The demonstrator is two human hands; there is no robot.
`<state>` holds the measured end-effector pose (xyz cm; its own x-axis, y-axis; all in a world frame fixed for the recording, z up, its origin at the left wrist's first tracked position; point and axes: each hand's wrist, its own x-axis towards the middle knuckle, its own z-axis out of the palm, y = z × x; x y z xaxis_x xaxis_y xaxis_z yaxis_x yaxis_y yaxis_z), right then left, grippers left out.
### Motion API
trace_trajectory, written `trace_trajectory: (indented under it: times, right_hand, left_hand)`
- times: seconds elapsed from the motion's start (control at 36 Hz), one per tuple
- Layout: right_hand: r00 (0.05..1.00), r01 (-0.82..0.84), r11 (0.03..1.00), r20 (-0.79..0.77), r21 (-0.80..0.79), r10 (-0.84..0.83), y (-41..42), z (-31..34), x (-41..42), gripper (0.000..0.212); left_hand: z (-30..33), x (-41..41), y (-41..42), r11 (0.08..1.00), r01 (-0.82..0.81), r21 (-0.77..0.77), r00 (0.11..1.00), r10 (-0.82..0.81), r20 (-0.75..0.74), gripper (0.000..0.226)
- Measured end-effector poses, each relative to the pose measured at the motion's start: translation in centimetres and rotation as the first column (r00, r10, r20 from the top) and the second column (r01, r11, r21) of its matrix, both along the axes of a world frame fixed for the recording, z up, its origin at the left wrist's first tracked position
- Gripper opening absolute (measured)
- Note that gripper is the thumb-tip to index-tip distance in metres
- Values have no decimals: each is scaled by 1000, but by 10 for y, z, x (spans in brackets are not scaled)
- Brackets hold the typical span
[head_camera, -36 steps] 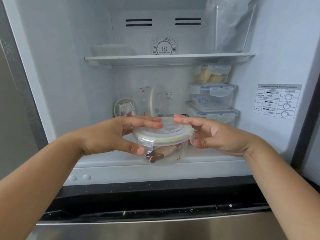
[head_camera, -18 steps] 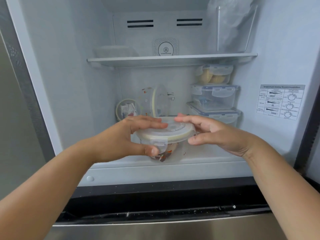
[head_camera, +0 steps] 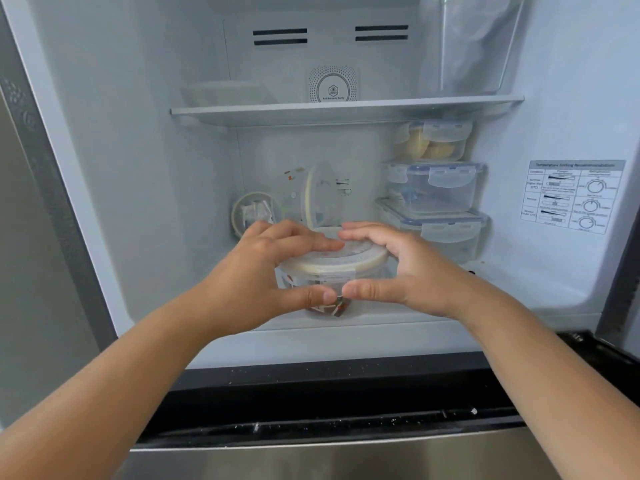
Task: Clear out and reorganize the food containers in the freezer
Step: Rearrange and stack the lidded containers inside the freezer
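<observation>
Head view: round container (head_camera: pixel 330 271) on freezer floor near front edge, between my hands. Clear rigid body, probably glass: heavyish, cold, slick, breakable. Best hold at sides under lid rim, clip tabs avoided. Left hand (head_camera: pixel 266 271) and right hand (head_camera: pixel 398 268) curl round it, fingers over lid, thumbs nearly meeting in front. Versus second ago: container deeper inside, lower; hands closer together. Stacked containers (head_camera: pixel 433 188) behind right.
</observation>
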<state>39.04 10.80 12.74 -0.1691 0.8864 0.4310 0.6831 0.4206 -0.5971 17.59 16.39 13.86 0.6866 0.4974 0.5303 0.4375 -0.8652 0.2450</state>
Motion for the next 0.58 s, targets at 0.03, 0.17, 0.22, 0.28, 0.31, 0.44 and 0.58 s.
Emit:
trace_trajectory:
  times: [0.03,0.17,0.22,0.28,0.31,0.44,0.58]
  right_hand:
    - [1000,2,1000,2,6,-2,0,-1,0,85]
    - [1000,8,1000,2,14,-8,2,-2,1,82]
    - [1000,23,1000,10,15,-23,2,-1,1,79]
    - [996,54,998,67,34,-57,2,1,3,75]
    - [992,69,997,101,44,-73,1,2,4,73]
    - [986,101,992,123,74,-109,-7,6,12,55]
    - [990,109,979,73,171,-123,-19,8,8,41]
  left_hand:
    - [0,0,1,1000,0,4,1000,0,0,57]
    - [0,0,2,1000,8,-12,1000,-9,-5,56]
    - [2,-1,1,1000,7,-24,1000,-7,-3,57]
    - [5,-3,0,999,-8,-36,1000,8,-3,59]
    - [7,-3,-1,999,-21,-39,1000,21,-5,60]
    - [16,-5,-10,997,-65,-52,998,64,-12,37]
    - [27,-2,-20,998,-64,-27,996,63,-61,50]
